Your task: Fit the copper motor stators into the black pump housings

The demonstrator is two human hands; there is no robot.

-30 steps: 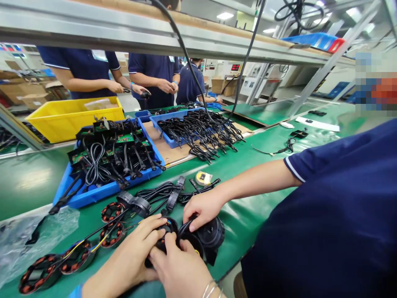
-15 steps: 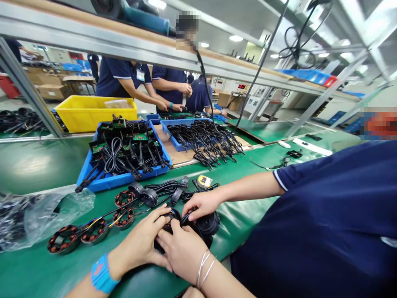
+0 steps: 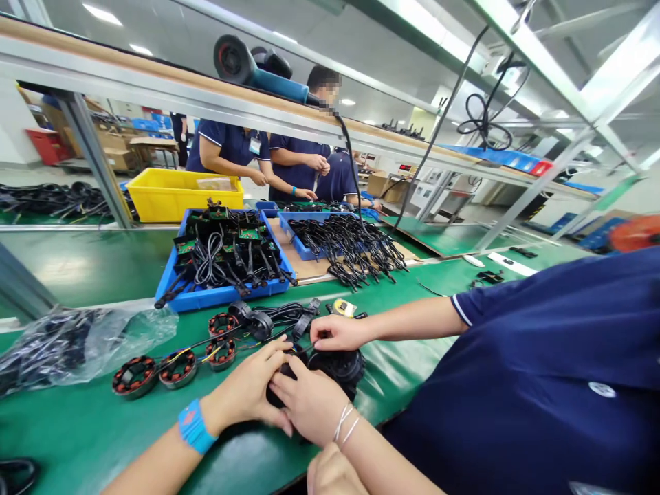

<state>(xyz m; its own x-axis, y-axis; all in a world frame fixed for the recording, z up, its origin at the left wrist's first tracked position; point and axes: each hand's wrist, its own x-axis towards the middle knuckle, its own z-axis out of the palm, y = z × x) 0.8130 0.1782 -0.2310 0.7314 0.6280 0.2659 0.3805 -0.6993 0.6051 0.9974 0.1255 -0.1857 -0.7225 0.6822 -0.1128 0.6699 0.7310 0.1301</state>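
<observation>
My left hand (image 3: 245,395), with a blue wristband, curls around a dark round part (image 3: 273,395) at the centre of the bench; its thumb lies on the near side. At the bottom edge, my right hand (image 3: 337,474) is curled and partly cut off; what it holds, if anything, is hidden. A co-worker's hand with thin bracelets (image 3: 314,405) presses on the same part beside my fingers. The co-worker's other hand (image 3: 337,333) pinches a black cable by a black ribbed housing (image 3: 343,368).
Copper-wound rings (image 3: 134,377) and a plastic bag (image 3: 128,340) lie left. Behind stand a blue tray of boards (image 3: 206,299), a blue tray of cables (image 3: 302,251) and a yellow bin (image 3: 180,199). The co-worker's torso (image 3: 541,371) fills the right; a shelf (image 3: 180,103) crosses above.
The view has shifted a little, so the bench items sit further right. More of my right hand shows at the bottom. The co-worker's far hand has lifted slightly from the part.
</observation>
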